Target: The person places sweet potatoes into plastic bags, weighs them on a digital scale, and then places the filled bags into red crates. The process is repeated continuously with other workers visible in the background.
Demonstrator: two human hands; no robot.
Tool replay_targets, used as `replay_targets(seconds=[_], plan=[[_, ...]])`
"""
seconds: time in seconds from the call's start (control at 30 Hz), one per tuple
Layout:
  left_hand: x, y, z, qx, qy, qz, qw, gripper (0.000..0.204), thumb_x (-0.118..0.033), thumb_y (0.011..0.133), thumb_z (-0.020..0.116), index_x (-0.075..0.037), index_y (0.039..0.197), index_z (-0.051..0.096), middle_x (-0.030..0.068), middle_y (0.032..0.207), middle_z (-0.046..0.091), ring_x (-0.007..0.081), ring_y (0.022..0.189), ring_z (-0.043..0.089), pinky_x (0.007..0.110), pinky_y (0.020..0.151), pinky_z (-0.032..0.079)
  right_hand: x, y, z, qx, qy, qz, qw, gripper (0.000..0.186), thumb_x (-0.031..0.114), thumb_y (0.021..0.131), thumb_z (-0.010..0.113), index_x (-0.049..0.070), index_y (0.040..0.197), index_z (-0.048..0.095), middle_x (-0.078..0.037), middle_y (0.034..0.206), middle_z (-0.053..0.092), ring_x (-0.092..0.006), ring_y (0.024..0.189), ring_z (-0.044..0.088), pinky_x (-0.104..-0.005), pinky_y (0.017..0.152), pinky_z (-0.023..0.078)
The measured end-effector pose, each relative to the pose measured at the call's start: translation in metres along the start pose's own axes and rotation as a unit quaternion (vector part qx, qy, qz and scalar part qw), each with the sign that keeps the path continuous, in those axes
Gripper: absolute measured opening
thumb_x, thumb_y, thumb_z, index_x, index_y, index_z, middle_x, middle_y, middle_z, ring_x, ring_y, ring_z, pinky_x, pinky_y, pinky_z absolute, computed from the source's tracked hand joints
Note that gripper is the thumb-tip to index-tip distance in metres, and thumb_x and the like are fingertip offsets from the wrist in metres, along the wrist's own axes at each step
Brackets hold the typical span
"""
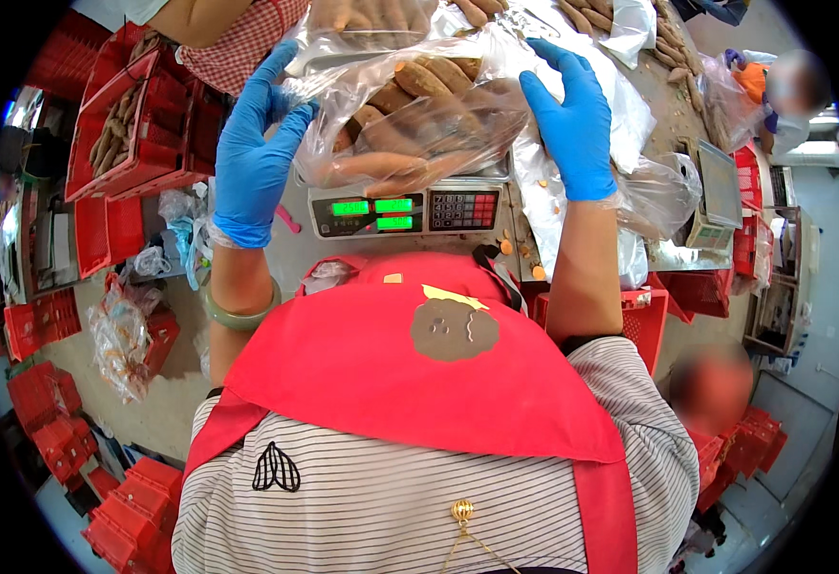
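Note:
A clear plastic bag of sweet potatoes (419, 115) lies on a digital scale (405, 210) with lit green displays and a keypad. My left hand (259, 148), in a blue glove, is at the bag's left side; gathered film of the plastic bag (338, 81) runs in between its thumb and curled fingers. On the right, my right hand (575, 124), also gloved in blue, is spread with thumb and fingers apart beside the bag, with nothing visible in its grip. White plastic sheeting (630, 120) lies behind and under that hand.
Another bag of sweet potatoes (367, 21) sits beyond the scale, near a person in a checked apron (238, 53). Red crates (137, 134) with sweet potatoes stand at left. A second scale (711, 191) is at right; loose sweet potatoes (670, 48) lie at far right.

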State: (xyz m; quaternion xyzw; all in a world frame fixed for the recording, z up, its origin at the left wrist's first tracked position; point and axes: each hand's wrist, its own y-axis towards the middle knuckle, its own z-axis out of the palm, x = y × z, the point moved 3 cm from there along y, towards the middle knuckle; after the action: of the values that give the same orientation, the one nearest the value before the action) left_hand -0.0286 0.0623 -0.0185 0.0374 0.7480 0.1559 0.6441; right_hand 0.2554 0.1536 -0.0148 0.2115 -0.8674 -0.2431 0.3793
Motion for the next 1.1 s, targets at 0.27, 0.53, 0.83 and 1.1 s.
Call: replay_targets(seconds=[0.27, 0.53, 0.83, 1.1], plan=[[-0.003, -0.008, -0.006, -0.013, 0.083, -0.020, 0.996, 0.062, -0.010, 0.082, 0.063, -0.010, 0.137, 0.035, 0.0071, 0.110, 0.055, 0.0131, 0.101, 0.051, 0.027, 0.090, 0.040, -0.002, 0.002, 0.000, -0.008, -0.039, 0.006, 0.999, 0.047, 0.029, 0.076, 0.065, 0.004, 0.115, 0.054, -0.016, 0.109, 0.056, -0.0306, 0.101, 0.055, -0.0369, 0.087, 0.043], [-0.012, 0.001, -0.006, -0.012, 0.234, -0.002, 0.972, 0.071, -0.035, 0.074, 0.071, -0.007, 0.132, 0.039, 0.0161, 0.112, 0.058, 0.0254, 0.104, 0.056, 0.033, 0.088, 0.043, 0.047, 0.051, 0.042, 0.011, 0.069, -0.019, 0.997, 0.056, 0.028, 0.076, 0.065, 0.000, 0.120, 0.046, -0.015, 0.113, 0.056, -0.0252, 0.099, 0.055, -0.0332, 0.085, 0.044], [0.007, -0.014, -0.011, 0.070, -0.053, -0.160, 0.983, 0.019, -0.008, 0.089, 0.052, 0.003, 0.099, 0.063, 0.0051, 0.093, 0.065, 0.0106, 0.087, 0.058, 0.024, 0.083, 0.043, -0.084, -0.009, 0.024, 0.237, -0.266, 0.262, 0.897, 0.042, 0.022, 0.074, 0.057, 0.002, 0.111, 0.054, -0.022, 0.099, 0.061, -0.0359, 0.089, 0.061, -0.0417, 0.079, 0.047], [-0.032, 0.050, 0.001, 0.037, -0.318, -0.039, 0.946, 0.029, -0.008, 0.086, 0.052, 0.006, 0.111, 0.056, 0.0161, 0.117, 0.057, 0.0179, 0.091, 0.060, 0.033, 0.088, 0.046, 0.000, 0.032, -0.034, 0.114, 0.419, 0.238, 0.869, 0.017, 0.008, 0.076, 0.052, 0.000, 0.085, 0.065, -0.008, 0.085, 0.065, -0.0146, 0.080, 0.059, -0.0260, 0.077, 0.045]])
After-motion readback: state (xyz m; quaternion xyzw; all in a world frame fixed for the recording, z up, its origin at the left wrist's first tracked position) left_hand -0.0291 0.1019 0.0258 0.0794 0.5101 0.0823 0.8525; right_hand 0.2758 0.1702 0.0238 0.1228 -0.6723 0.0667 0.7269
